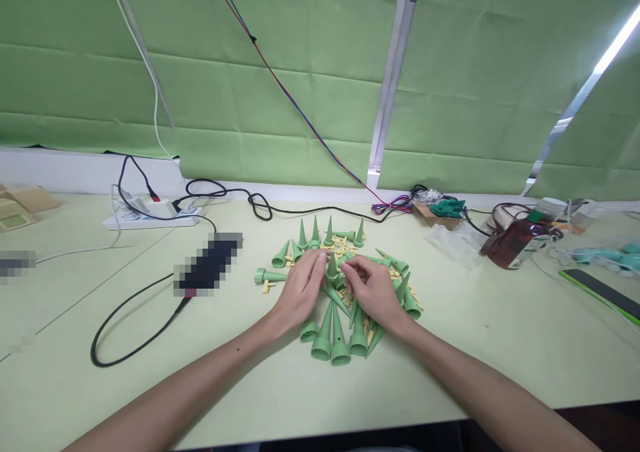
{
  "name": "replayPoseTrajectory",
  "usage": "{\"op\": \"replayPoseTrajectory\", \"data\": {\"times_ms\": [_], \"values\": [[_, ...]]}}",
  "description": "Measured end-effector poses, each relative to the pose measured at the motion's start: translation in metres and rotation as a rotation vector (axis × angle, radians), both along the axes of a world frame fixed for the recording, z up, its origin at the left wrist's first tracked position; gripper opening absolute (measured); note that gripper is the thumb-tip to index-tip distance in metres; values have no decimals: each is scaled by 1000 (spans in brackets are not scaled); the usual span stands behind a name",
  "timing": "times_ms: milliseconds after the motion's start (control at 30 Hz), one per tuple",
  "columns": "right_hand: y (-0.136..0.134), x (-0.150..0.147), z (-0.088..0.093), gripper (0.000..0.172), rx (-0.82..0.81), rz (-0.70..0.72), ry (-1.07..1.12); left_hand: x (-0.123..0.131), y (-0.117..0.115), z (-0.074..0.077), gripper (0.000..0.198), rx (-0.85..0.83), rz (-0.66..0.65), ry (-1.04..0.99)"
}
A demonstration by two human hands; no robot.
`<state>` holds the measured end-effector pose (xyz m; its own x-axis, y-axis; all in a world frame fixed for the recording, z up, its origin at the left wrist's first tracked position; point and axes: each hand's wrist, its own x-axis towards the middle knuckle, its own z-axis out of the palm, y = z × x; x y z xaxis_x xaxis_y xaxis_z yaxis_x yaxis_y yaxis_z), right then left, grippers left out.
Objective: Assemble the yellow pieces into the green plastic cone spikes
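We had our left hand (303, 285) curved beside an upright green cone (333, 267) and our right hand (373, 287) pinched just across from it; we could not tell whether either grasped it. Other green cones (341, 347) and yellow pieces (266, 287) surrounded them on the table (300, 402).

Matte green plastic cones with wide, collared bases (341, 347) are forming a loose heap. Four along the far edge are standing tip-up, while several at the near edge are lying with tips pointing away. Another green cone (332, 267) is pointing upward mid-heap. Small yellow T-shaped plastic fittings (266, 287) are lying scattered among the cones, many being partly hidden.
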<state>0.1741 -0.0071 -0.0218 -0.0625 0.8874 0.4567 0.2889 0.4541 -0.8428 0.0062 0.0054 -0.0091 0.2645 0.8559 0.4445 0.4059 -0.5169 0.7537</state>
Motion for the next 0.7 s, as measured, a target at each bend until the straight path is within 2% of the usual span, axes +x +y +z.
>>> {"op": "replayPoseTrajectory", "data": {"times_ms": [133, 300, 400, 533, 700], "values": [[-1, 1, 1, 24, 13, -16, 72, -1, 4, -2, 32, -46, 38, -79], [-5, 0, 5, 24, 56, -44, 74, -1, 8, -2, 57, -183, -36, -90], [-6, 0, 6, 23, 101, -55, 59, 1, 6, -2, 64, -254, -79, -86], [-6, 0, 5, 19, 127, -32, 59, 3, 4, 0, 62, -305, -103, -99], [-4, 1, 5, 16, 143, -5, 85, 2, 4, 3, 54, -273, -133, -121]]}}
